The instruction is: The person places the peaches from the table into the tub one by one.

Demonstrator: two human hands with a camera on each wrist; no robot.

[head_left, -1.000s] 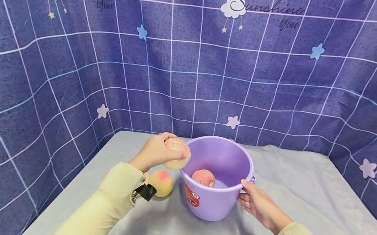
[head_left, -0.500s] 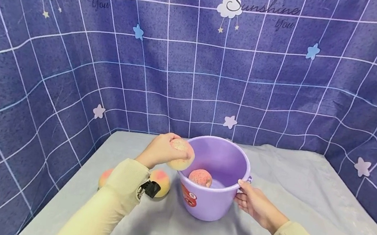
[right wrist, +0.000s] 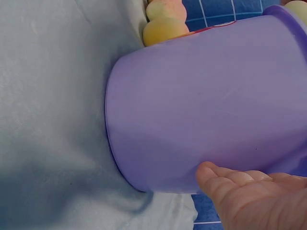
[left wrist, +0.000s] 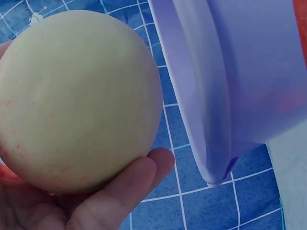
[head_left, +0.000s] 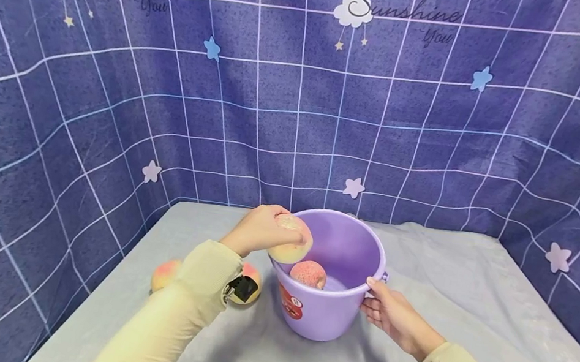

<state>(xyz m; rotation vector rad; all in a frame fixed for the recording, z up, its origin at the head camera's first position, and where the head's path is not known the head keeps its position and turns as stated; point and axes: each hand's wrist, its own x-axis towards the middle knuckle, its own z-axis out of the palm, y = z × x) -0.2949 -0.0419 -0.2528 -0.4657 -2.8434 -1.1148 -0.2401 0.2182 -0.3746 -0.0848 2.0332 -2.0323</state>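
Observation:
My left hand grips a large pink and yellow peach at the left rim of a purple bucket. In the left wrist view the held peach fills the palm, fingers curled round its lower side, and the bucket's rim stands beside it. At the bucket's right side my right hand pinches the rim, thumb on top and fingers below. The right wrist view shows those fingers against the bucket's outer wall. Another reddish peach lies inside the bucket.
On the grey cloth-covered table, one peach sits left of the bucket, partly hidden by the left wrist's camera. A further peach lies farther left beside the sleeve. A blue gridded curtain surrounds the table's back and sides.
My left hand has carried its peach rightward, from beside the bucket to over its left rim. The right hand keeps its hold on the rim. The head view shifted slightly.

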